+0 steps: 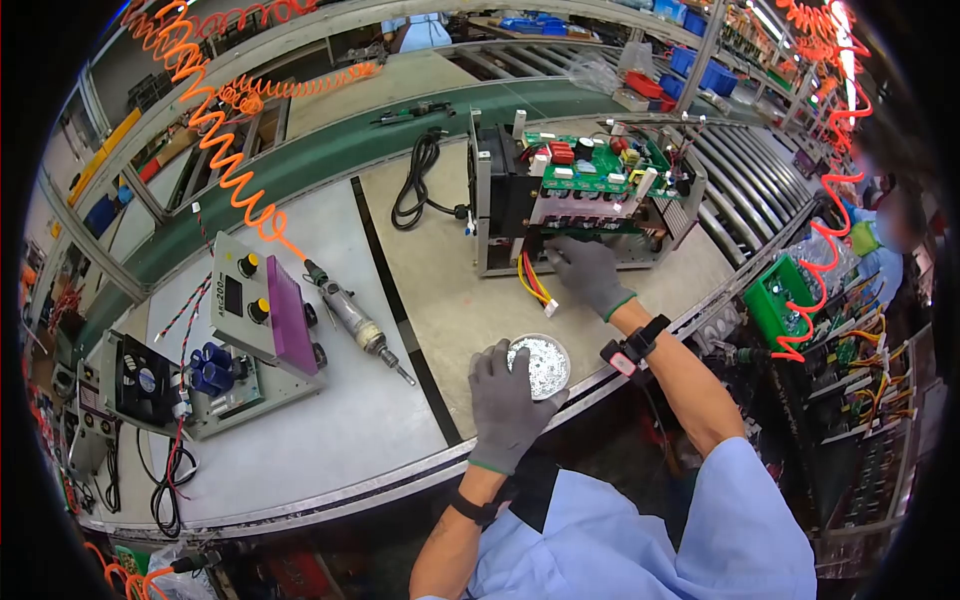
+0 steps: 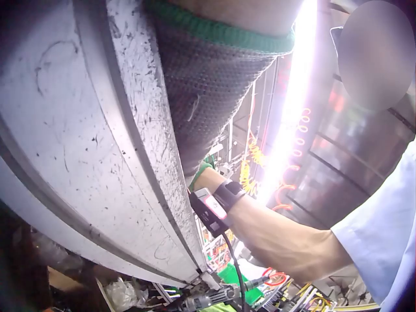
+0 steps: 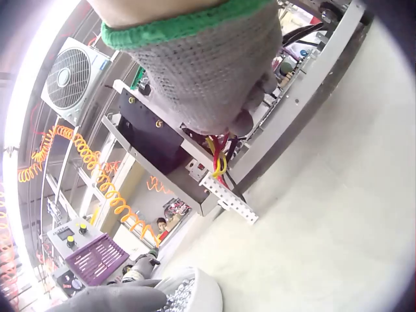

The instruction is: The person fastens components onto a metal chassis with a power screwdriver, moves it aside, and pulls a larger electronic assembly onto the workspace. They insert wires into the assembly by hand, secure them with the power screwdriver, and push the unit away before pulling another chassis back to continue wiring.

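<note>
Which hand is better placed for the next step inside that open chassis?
Likely your right hand: it reaches into the open chassis beside the colored wires, while your left hand holds the white dish of metal pieces.

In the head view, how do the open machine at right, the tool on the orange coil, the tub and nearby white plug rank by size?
1. Open machine
2. Tool on the orange coil and tub: unsure; the tool is longer, the tub broader and partly hidden by the left hand
3. White plug

Wears pale-blue sleeves (image 1: 740, 510), grey knit gloves (image 1: 505, 415) with green cuffs (image 3: 156, 34), black wrist straps (image 1: 478, 510) and a red-trimmed wrist device (image 1: 622, 361).
</note>
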Demonstrator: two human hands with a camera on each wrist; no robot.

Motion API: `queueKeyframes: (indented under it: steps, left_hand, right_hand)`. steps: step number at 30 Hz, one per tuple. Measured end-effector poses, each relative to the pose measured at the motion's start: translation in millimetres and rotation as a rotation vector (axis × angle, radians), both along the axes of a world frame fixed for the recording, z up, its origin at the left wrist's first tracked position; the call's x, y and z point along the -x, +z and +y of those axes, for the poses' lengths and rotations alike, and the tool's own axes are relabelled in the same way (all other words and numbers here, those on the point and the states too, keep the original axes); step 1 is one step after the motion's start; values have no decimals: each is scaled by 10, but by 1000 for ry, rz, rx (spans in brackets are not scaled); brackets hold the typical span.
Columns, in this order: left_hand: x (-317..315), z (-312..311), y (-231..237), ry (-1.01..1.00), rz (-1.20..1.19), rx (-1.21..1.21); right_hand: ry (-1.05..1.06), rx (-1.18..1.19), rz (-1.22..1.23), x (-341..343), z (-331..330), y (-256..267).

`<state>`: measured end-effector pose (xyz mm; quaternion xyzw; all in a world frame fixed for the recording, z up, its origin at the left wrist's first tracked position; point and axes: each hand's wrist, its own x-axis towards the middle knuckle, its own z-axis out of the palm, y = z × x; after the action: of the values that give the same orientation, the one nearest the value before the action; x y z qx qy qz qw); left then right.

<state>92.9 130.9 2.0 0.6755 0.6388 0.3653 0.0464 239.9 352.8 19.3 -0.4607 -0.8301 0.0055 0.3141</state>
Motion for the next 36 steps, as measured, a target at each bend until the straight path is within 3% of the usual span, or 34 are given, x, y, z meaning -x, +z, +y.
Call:
queueKeyframes:
  steps: [7, 25, 28, 36]
  left_hand:
    - [1, 4, -50, 4, 2, 2]
    - [2, 27, -24, 11, -20, -20]
    - [-3, 27, -28, 9, -15, -33]
    - [4, 19, -23, 2, 1, -10]
  right_hand:
    - [31, 31, -201, 151, 69, 46]
    - [147, -108, -189, 74, 138, 56]
    - [133, -59, -122, 70, 155, 3]
    - [87, 47, -256, 103, 164, 77]
